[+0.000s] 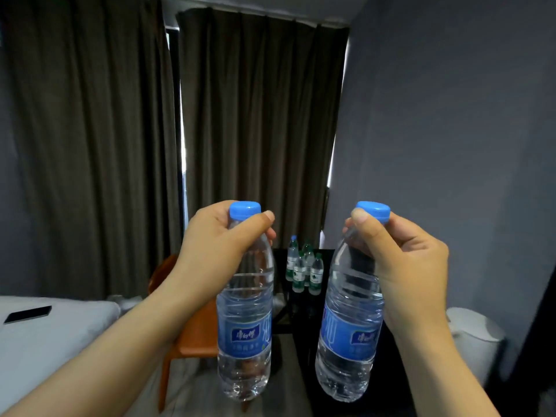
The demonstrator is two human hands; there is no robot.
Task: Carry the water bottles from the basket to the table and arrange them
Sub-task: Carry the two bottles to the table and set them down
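Observation:
I hold two clear water bottles with blue caps and blue labels, hanging upright in the air. My left hand (216,251) grips the neck of the left bottle (245,326) just under its cap. My right hand (400,260) grips the neck of the right bottle (352,335) the same way. Ahead, between the two bottles, stands a black table (281,311) in front of the curtains. Several smaller bottles with green labels (304,267) stand upright in a cluster on it. The basket is not in view.
An orange chair (192,332) stands left of the table, partly behind my left arm. A white bed (45,335) with a black phone (28,314) on it lies at the left. A white round object (469,335) sits by the grey wall at the right.

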